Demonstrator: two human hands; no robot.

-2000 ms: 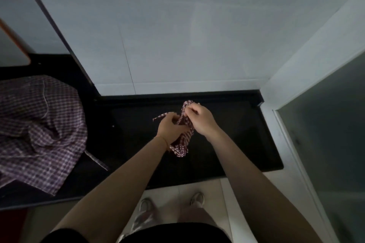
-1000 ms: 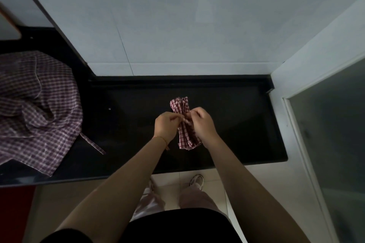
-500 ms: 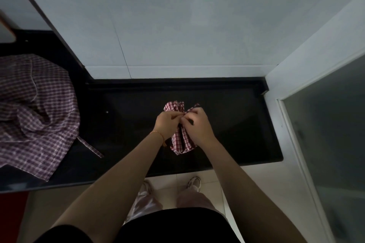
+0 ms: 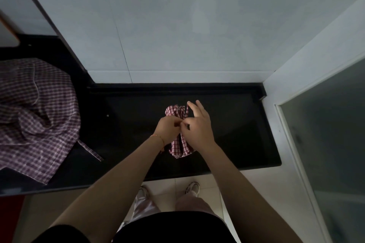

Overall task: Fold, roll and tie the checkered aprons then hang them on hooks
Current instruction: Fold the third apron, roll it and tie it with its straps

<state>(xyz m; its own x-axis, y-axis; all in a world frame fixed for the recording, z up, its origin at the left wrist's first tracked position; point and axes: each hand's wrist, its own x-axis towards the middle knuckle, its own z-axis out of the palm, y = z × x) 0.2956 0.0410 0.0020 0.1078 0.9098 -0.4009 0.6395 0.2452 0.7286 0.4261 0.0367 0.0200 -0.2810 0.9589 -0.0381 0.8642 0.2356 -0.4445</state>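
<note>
Between our hands, the soft, light rolled checkered apron [image 4: 178, 145] looks best held at its middle, where left hand [image 4: 168, 129] and right hand [image 4: 197, 127] pinch its strap.

rolled apron [image 4: 178, 144]: checkered cloth | counter [image 4: 237, 124]: glossy black (stone-like) | wall [image 4: 177, 25]: smooth tile

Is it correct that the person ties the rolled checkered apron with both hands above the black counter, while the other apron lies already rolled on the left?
Not quite. In the head view both hands, left hand and right hand, work on the rolled apron above the black counter, but the other apron on the left lies loose and crumpled, not rolled.
</note>
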